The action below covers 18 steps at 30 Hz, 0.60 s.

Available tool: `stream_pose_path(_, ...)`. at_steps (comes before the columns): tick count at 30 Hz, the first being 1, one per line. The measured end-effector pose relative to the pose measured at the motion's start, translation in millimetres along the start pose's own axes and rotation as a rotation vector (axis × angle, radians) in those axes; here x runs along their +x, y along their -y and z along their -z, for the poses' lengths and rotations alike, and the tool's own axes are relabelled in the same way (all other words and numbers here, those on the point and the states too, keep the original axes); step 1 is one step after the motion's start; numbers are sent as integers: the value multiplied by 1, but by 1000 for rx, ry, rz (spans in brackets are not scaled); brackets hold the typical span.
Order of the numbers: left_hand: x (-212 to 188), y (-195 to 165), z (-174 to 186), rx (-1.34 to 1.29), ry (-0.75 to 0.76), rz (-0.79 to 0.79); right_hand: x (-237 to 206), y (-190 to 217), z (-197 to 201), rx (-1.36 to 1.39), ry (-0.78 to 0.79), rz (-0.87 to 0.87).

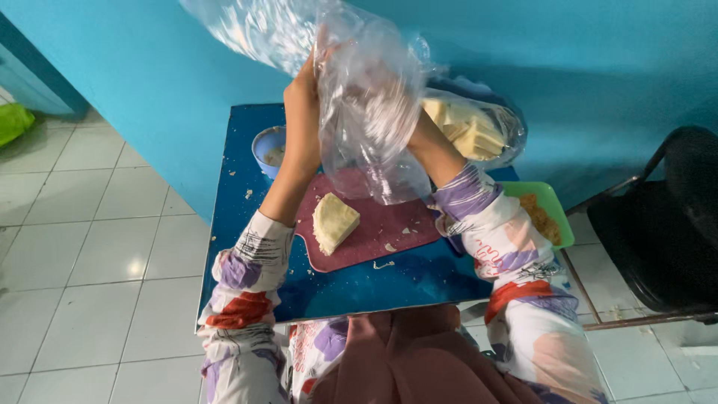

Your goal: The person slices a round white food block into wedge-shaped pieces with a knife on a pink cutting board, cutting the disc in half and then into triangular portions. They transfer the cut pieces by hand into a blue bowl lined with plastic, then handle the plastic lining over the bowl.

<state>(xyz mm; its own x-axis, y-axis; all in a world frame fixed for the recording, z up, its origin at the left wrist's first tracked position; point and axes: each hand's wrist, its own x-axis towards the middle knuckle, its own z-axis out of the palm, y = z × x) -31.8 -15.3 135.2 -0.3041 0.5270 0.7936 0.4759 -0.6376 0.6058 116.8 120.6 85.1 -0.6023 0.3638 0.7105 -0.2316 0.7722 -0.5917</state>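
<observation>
I see a clear plastic bag [370, 105] held up in the air over the dark red cutting board [374, 224], I think so the mouth stays wide. My left hand [303, 82] is shut on the bag's edge, arm lifted up high. My right hand [396, 112] is inside the bag; I cannot tell how open it is. A pale block [333, 221] lies on the board below, on the blue table [359, 288]. Another bag of pale slices [471, 131] sits behind

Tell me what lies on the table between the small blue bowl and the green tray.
In the head view, the dark red cutting board lies between the blue bowl and the green tray, with a pale wedge of food on it.
</observation>
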Motion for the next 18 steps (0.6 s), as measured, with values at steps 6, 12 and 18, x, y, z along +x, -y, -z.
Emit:
stream_pose_path(6,2,-23,22,-450,52,507,-2,2,39,884,-40,-265)
stream_pose_path(12,-21,27,37,-1406,81,605,1,-15,65,1097,-197,-395)
stream_pose_path(18,10,51,52,-1420,-143,543,-3,-2,20,956,42,-258)
